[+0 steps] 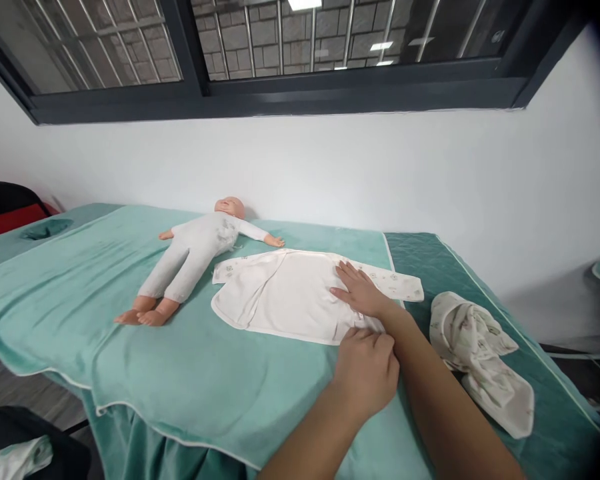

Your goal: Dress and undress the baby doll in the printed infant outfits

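Note:
A white baby shirt (pixel 295 297) with printed sleeves lies spread out on the light green cover. My right hand (pixel 361 291) rests flat on its right part, fingers stretched out. Nearer to me, my left hand (pixel 366 370) is closed in a pinch on the shirt's lower right edge; its fingertips are partly hidden. Left of the shirt, a baby doll (pixel 197 243) in a white body suit lies on its back, feet toward me. One of the doll's hands almost reaches the shirt's top edge.
A crumpled white printed garment (pixel 480 360) lies to the right on the darker green padded cover (pixel 415 257). A white wall and a barred window stand behind the bed. At lower left is a black object (pixel 65 440) with a printed cloth on it.

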Demonstrator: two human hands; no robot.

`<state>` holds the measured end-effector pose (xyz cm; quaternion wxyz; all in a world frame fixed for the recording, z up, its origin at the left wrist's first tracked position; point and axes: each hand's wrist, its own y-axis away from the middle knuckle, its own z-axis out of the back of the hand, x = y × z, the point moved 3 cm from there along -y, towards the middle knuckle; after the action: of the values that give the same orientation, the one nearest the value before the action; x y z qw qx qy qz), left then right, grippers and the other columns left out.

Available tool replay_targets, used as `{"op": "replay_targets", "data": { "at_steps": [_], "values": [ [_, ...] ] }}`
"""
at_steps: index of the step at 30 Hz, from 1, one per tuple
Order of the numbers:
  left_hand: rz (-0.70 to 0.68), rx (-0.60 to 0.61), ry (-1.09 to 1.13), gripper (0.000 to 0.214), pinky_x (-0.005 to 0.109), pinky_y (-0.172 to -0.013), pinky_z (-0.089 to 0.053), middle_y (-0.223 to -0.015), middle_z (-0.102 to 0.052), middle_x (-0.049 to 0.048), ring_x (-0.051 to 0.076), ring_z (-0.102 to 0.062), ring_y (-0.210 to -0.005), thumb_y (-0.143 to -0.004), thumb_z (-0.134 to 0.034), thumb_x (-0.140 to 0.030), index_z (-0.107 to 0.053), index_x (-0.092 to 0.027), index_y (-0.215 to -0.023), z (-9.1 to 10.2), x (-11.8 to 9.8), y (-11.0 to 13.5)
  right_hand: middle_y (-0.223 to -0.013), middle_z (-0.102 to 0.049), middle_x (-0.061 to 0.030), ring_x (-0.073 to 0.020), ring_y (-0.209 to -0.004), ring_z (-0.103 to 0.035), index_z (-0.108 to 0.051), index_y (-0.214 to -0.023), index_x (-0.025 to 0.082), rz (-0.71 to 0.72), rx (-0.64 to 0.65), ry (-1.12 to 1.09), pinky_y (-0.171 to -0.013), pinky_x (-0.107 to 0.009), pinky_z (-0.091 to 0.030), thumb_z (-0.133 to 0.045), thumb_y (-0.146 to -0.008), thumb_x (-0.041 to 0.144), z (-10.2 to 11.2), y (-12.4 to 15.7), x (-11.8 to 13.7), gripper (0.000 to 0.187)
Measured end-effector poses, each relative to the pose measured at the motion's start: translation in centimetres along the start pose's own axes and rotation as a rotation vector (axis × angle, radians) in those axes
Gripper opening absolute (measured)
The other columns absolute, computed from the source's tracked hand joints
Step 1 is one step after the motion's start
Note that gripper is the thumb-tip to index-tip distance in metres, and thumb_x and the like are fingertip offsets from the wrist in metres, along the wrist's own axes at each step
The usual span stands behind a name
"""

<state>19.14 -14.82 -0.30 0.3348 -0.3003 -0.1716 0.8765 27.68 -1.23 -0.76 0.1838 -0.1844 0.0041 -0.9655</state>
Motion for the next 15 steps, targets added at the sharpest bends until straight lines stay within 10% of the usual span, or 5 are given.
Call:
{"op": "replay_targets", "data": {
  "at_steps": [7,15],
  "values": [
    [0.108,-0.073,0.276,0.019,0.031,-0.074,-0.046,-0.086,-0.073,0.0013,0.017,-0.064,-0.080,-0.090,-0.050,-0.014,-0.066,-0.021,-0.098,5.8,2.0,3.7,-0.156,-0.037,-0.0142,-0.0261,-0.147,-0.030,-0.044,-0.145,0.015,0.041,-0.211,0.190,-0.118,-0.047,-0.027,-0.020,-0.101,0.049,-0.9,1.8,1.3,0.060],
    [0.386,-0.341,0.150,0.021,0.034,-0.093,-0.047,-0.106,-0.070,0.0045,0.019,-0.062,-0.104,-0.093,-0.048,-0.026,-0.066,-0.022,-0.103,22.9,15.4,6.6,-0.152,-0.041,-0.0172,-0.0328,-0.131,-0.049,-0.039,-0.145,0.015,-0.090,-0.067,0.219,-0.105,-0.046,-0.043,-0.043,-0.093,0.038,1.4,-2.9,6.8,0.056]
  ]
}}
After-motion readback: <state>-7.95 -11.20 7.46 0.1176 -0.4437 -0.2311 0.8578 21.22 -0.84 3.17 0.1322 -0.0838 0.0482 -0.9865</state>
